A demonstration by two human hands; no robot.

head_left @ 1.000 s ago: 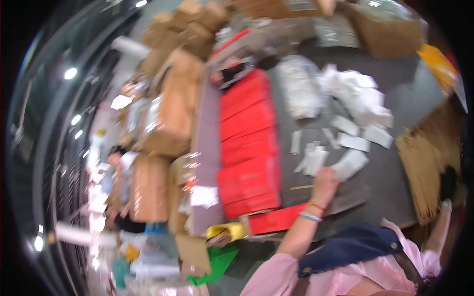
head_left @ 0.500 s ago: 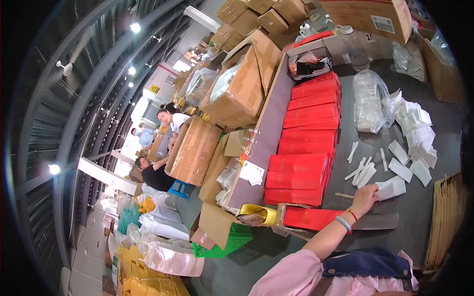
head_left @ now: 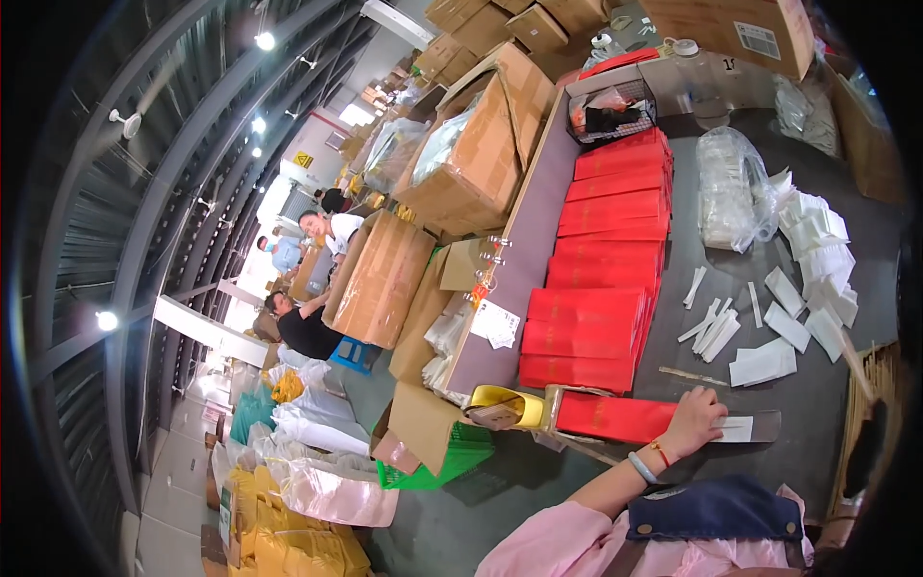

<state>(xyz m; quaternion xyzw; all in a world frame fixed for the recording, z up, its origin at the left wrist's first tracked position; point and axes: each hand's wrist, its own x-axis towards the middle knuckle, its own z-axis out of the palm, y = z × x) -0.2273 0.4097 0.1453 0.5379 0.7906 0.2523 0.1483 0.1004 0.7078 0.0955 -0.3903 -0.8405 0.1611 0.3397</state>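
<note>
My left hand is over the right end of a flat red sleeve lying in a low holder near me. Its fingers are curled at a white paper slip, which lies on the grey strip beside the red sleeve. Close to the right rim, a pale wooden slat-like piece slants up, with a dark, blurred part below it. No right hand can be made out there. Beyond my left hand lie white paper packets and a small pile of narrow white strips.
Red sleeves stand in a long row along the table's left divider. A clear plastic bag, a white packet heap and a wooden slat stack are around. Left are a yellow scoop-shaped container, a green crate and cartons.
My left hand has left the white packets and come nearer to the red sleeve. A white slip now shows on the grey strip. The pale piece with the dark part has appeared at right.
</note>
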